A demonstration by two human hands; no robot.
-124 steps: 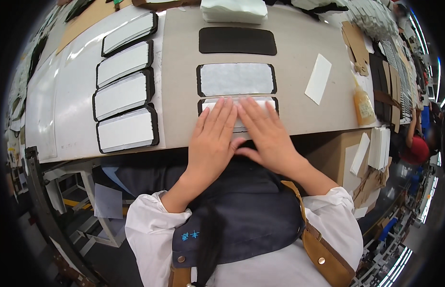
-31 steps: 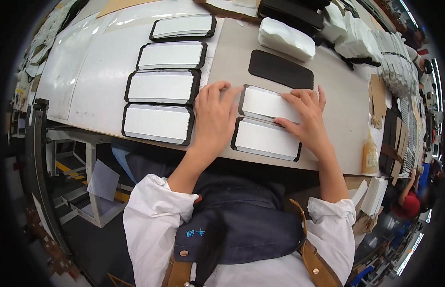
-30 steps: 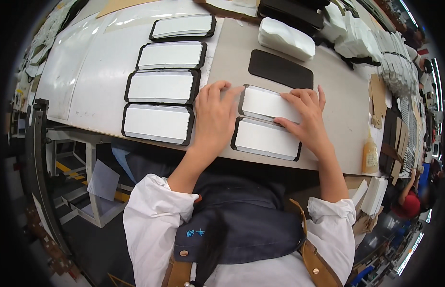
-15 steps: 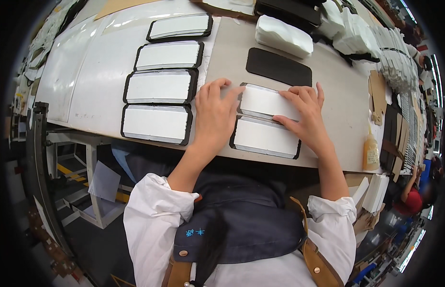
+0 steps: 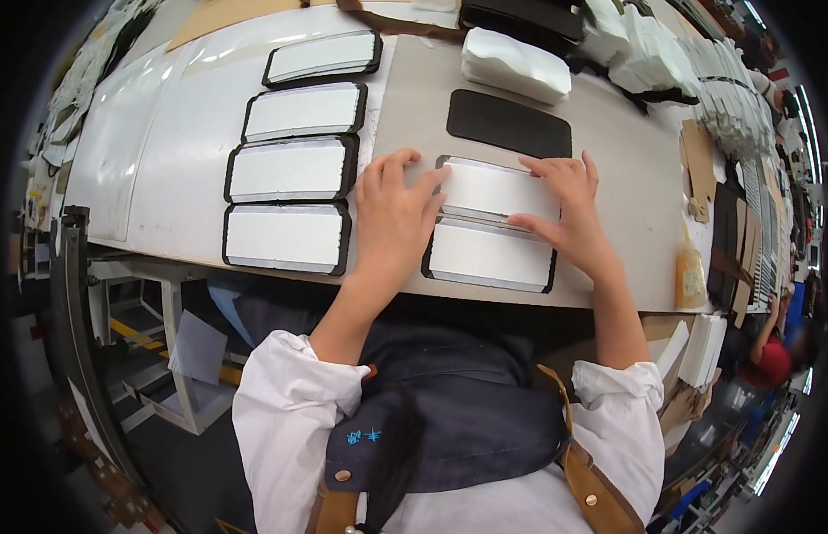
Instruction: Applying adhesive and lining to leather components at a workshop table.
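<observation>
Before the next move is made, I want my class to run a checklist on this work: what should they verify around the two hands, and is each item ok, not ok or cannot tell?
1. Left hand at the left end of the white-faced panel: ok.
2. Right hand at that panel's right end, thumb and fingers apart: ok.
3. Dark border visible all round that panel: cannot tell; the right hand hides part of it.
4. White face showing on the front panel: ok.
5. White face on the black panel behind: not ok; only black shows.
6. Amber bottle apart from the panels: ok, off to the right.
</observation>
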